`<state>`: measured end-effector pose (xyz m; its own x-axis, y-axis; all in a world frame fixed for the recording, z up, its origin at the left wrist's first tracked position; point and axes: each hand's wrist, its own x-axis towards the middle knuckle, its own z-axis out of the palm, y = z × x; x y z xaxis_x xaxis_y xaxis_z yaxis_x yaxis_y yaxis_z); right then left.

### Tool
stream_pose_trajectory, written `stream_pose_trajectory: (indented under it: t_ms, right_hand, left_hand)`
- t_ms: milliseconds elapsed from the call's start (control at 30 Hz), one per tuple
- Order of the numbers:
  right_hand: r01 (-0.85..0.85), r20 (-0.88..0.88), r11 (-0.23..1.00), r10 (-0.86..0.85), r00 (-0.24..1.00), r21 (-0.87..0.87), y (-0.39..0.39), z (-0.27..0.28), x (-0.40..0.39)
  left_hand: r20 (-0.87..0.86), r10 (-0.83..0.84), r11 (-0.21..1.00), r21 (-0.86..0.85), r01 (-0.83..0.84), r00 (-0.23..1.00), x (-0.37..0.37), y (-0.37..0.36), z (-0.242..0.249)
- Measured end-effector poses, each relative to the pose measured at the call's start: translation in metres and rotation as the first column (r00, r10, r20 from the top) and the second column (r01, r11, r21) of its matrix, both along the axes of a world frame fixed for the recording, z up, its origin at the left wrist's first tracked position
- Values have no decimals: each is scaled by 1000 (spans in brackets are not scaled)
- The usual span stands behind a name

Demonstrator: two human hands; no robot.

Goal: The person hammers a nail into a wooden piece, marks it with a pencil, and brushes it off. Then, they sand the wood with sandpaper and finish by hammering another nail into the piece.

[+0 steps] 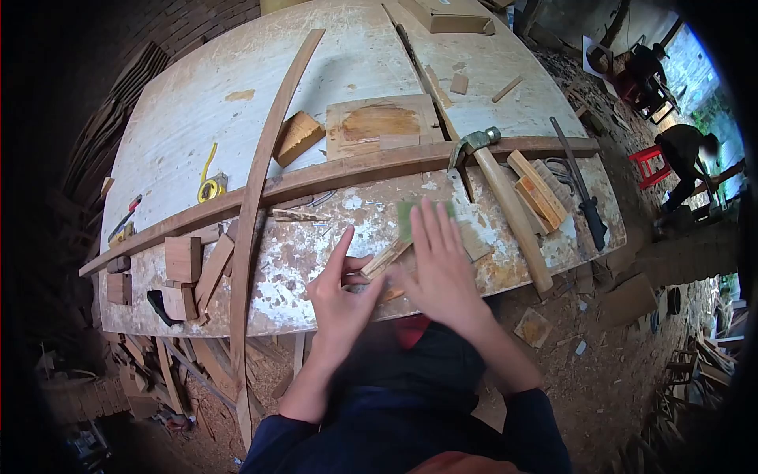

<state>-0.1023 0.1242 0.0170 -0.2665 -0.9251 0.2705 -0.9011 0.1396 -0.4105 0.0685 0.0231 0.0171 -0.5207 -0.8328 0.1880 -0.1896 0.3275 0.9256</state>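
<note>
My left hand (pixel 338 288) is at the table's front edge. Its index finger is raised, and the thumb and curled fingers close around the near end of a small wooden strip (pixel 387 259). Stretched flat, my right hand (pixel 442 272) lies over a green sheet (pixel 406 220) that looks like sandpaper, its fingers nearly side by side. The sheet shows on both sides of those fingertips, at the strip's far end. A thin flat board (pixel 474 243) lies partly hidden beneath the right hand.
A claw hammer (pixel 501 205) leans across the long beam (pixel 355 167), by wood blocks (pixel 541 197) and a black-handled file (pixel 588 209). Leftward, a long strip (pixel 253 186) crosses the beam. A tape measure (pixel 211 188) and more blocks (pixel 183 259) lie left. Two people sit beyond, right.
</note>
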Motion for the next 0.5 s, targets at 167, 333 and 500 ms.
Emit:
stream_pose_trajectory:
  t_ms: [167, 333, 500]
  right_hand:
    - [-26, 21, 999, 26, 999, 30, 0, 5, -3]
    - [-209, 84, 978, 207, 975, 19, 12, 23, 33]
    - [34, 42, 999, -35, 998, 20, 1, -8, -9]
  left_hand:
    - [39, -3, 999, -39, 5, 999, 0, -7, 6]
    - [12, 3, 1000, -20, -2, 1000, -3, -10, 7]
    - [20, 1, 997, -83, 0, 1000, -5, -2, 3]
